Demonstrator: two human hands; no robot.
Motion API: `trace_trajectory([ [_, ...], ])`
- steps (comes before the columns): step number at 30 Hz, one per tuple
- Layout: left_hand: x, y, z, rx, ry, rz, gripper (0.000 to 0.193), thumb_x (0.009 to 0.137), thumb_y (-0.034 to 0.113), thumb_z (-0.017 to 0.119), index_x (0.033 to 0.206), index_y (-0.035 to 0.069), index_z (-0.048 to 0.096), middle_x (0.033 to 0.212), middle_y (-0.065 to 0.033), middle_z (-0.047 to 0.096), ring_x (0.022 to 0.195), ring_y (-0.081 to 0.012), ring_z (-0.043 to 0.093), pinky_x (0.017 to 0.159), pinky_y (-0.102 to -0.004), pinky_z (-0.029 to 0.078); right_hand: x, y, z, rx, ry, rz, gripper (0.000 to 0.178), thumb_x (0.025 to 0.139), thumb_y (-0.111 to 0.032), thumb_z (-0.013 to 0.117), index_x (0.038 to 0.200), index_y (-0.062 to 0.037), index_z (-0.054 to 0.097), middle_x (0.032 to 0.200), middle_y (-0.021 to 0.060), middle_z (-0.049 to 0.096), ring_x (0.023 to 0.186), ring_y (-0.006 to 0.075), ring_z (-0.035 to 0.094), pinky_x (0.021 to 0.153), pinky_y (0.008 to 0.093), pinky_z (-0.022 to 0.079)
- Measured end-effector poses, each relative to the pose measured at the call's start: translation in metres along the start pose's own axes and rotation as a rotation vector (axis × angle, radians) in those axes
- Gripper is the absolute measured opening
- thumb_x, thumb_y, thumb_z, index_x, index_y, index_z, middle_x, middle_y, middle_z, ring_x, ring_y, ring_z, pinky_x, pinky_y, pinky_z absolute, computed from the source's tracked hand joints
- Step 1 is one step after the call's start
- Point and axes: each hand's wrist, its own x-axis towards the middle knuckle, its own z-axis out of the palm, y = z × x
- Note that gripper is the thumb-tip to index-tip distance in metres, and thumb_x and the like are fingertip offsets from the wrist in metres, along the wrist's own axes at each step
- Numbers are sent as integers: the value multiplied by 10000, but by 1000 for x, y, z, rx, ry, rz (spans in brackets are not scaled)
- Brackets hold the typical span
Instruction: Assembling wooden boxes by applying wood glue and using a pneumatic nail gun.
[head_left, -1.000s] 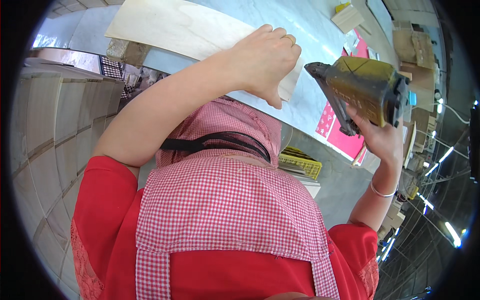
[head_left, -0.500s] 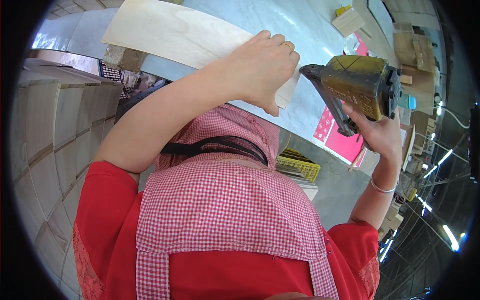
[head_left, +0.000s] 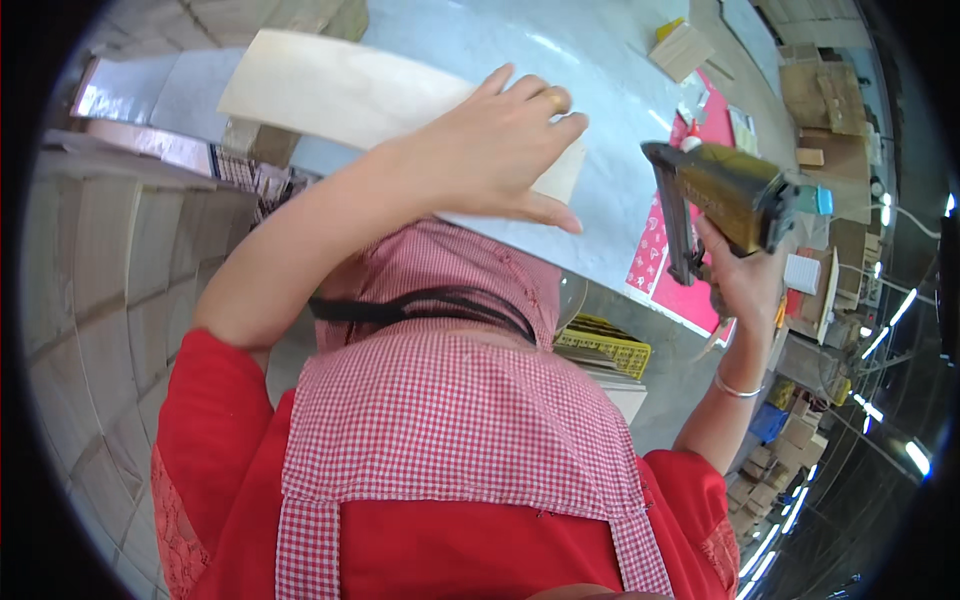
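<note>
My left hand (head_left: pixel 510 145) lies over the right end of a long, pale wooden board (head_left: pixel 330 90), its fingers spread and thumb stretched out. Part of the board is hidden under that hand and forearm. At its left end the board rests over a rough wooden block (head_left: pixel 262 143). My right hand (head_left: pixel 745 275) is wrapped round the handle of a worn yellow-and-black nail gun (head_left: pixel 725 190). The gun is held to the right of the board, apart from it, with its nose towards the left.
Beneath the board is a smooth bluish-white worktable (head_left: pixel 610 200). Pink patterned sheets (head_left: pixel 685 285) lie at its right edge, and a small wood piece (head_left: pixel 682 52) lies at the far right. A yellow crate (head_left: pixel 615 345) stands below the table. Stacked pale boards (head_left: pixel 100 300) line the left.
My left hand has loosened from the board's right end, and its fingers have spread. The nail gun has moved slightly right, away from the board, and turned a little.
</note>
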Motion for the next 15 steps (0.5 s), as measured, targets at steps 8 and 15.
trace_trajectory([
  [8,73,115,-114,-548,-274,662,404,901,133,556,1278,-12,545,1052,-161,635,1033,-314,610,922,-459,475,-50,133,-21,-528,308,235,479,791,-249,732,1186,-11,605,940,230,698,866,367,698,797,449,538],
  [15,43,148,-156,-351,-272,135,380,879,247,618,1196,39,635,1074,-97,659,1027,-246,646,927,-438,490,-56,173,-2,-794,367,426,548,834,-242,677,1342,-111,519,928,227,700,843,430,673,743,531,522],
])
